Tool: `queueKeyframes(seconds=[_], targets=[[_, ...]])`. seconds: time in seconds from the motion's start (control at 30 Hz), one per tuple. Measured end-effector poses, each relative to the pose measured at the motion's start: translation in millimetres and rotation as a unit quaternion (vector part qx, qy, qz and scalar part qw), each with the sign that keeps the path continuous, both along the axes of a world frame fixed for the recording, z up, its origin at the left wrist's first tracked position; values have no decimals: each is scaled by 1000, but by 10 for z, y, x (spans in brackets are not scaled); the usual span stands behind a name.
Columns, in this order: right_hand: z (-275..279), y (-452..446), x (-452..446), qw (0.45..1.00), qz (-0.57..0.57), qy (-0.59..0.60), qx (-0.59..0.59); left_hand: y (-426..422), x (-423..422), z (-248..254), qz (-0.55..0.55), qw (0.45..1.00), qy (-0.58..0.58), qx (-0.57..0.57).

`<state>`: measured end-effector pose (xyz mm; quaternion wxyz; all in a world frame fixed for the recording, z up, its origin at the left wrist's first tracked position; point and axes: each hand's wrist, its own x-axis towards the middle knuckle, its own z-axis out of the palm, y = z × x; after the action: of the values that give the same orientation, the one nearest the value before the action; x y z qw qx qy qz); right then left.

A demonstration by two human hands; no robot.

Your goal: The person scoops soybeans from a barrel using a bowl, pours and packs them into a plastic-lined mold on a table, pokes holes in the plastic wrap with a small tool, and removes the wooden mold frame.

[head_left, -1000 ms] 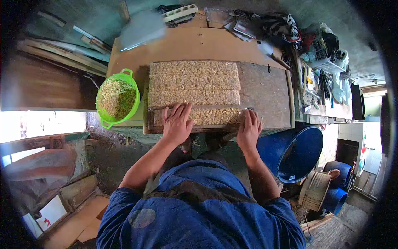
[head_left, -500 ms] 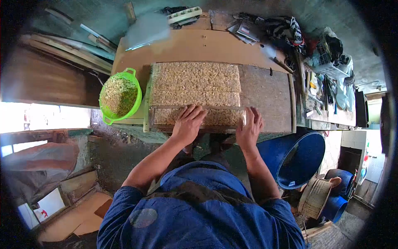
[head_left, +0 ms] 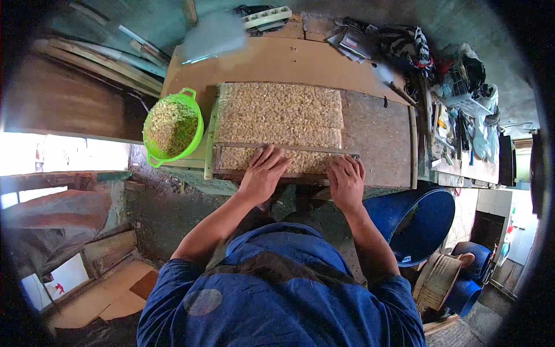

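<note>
Now resting a spread left hand [head_left: 266, 174] on the frame [head_left: 306, 176] of grain [head_left: 309, 161], at the near edge of the bench [head_left: 324, 58]; with right hand [head_left: 348, 180] curled at its right end, cannot tell if gripping. Could crack grain slabs [head_left: 277, 105] just beyond by shoving unevenly.

With twelve o'clock straight ahead from the dark brown, long wooden frame [head_left: 309, 175], the widest passage for a hand is at two o'clock, over the flat grey-brown wooden board [head_left: 376, 133], as far as the thin pale wooden strip [head_left: 413, 147] at three. At twelve, the broad, pale beige slab of grains [head_left: 277, 110] lies low, with the smooth tan panel [head_left: 272, 55] giving room beyond. Near ten, the bright green, round plastic colander [head_left: 198, 136] blocks a sideways sweep; at four, the big blue plastic barrel [head_left: 381, 211] does.
</note>
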<state>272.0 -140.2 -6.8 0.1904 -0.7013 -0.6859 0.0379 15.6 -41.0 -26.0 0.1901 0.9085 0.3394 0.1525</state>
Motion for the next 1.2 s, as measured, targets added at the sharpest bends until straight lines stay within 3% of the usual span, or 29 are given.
queueKeyframes(seconds=[0.13, 0.37, 0.67, 0.9, 0.93, 1.0, 1.2], targets=[[90, 242, -161, 998, 22, 51, 19, -11, -28, 69, 40, 999, 7, 23], [-93, 219, -180, 998, 56, 25, -15, 40, -493, 3, 94, 994, 34, 38], [-86, 151, -119, 998, 51, 4, 20, 86, -1071, -51, 164, 986, -6, 31], [-125, 46, -42, 1000, 6, 24, 17, 47, -954, 47, 184, 980, -68, 38], [-131, 43, -42, 999, 4, 26, 23, 57, -859, 65, 182, 980, -70, 38], [-123, 17, -51, 999, 3, 27, 28, 67, -589, 94, 79, 992, -83, 48], [-62, -19, -94, 999, -11, 13, 45, 1, 148, 38, 4, 1000, -7, 13]])
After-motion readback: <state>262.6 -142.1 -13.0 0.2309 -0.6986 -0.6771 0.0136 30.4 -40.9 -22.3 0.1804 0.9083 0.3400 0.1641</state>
